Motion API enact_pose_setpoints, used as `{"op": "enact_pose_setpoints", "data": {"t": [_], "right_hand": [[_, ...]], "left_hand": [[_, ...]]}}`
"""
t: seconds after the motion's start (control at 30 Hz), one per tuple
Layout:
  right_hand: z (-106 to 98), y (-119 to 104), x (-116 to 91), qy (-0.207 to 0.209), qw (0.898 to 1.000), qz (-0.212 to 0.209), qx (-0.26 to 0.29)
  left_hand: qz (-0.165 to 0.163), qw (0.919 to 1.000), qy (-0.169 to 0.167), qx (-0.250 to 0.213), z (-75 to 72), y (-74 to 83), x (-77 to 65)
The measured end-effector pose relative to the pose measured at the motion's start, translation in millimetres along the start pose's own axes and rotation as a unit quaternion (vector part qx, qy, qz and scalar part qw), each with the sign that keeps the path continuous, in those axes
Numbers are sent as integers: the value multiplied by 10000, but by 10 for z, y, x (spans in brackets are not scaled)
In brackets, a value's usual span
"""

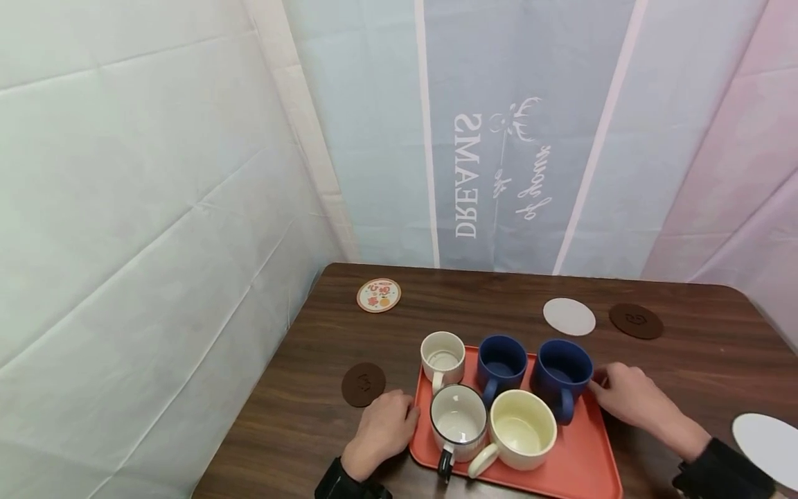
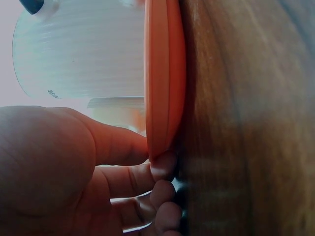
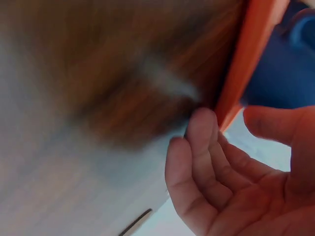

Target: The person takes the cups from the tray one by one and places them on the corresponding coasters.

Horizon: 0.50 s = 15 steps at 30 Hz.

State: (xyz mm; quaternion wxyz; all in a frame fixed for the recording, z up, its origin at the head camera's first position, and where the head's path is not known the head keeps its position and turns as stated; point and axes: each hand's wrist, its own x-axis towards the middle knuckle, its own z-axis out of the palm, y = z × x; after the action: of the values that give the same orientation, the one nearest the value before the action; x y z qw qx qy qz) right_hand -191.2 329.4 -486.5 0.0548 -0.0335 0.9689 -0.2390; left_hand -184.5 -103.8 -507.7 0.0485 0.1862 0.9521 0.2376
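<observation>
A red-orange tray (image 1: 576, 464) lies on the wooden table and carries several mugs. My left hand (image 1: 388, 424) pinches the tray's left edge; in the left wrist view the thumb (image 2: 120, 146) is on the rim and the fingers bend below it. At the right edge, my right hand (image 1: 632, 394) has its fingertips (image 3: 202, 120) against the tray's side, with the thumb apart above. On the tray stand a small white mug (image 1: 442, 374), two blue mugs (image 1: 501, 378) (image 1: 561, 367), a white mug with black rim and handle (image 1: 458, 419), and a pale yellow mug (image 1: 522, 450).
Round coasters lie around the tray: a patterned one (image 1: 379, 296) at the back left, a brown one (image 1: 364, 384) by my left hand, a white one (image 1: 569, 317) and another brown one (image 1: 636, 321) at the back right. A white disc (image 1: 769, 447) sits far right. Curtains hang behind.
</observation>
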Motion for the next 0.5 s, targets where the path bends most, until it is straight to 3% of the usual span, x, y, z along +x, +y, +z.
{"op": "enact_pose_setpoints", "data": {"t": [0.13,0.5], "right_hand": [[37,-43,-99,-261,9995,54,175],[123,-58,-176,-416,9978,355,364]], "left_hand": [[-10,9999,-1,100,-4,-11,16],[-56,9993,-190,305,29,-3,17]]}}
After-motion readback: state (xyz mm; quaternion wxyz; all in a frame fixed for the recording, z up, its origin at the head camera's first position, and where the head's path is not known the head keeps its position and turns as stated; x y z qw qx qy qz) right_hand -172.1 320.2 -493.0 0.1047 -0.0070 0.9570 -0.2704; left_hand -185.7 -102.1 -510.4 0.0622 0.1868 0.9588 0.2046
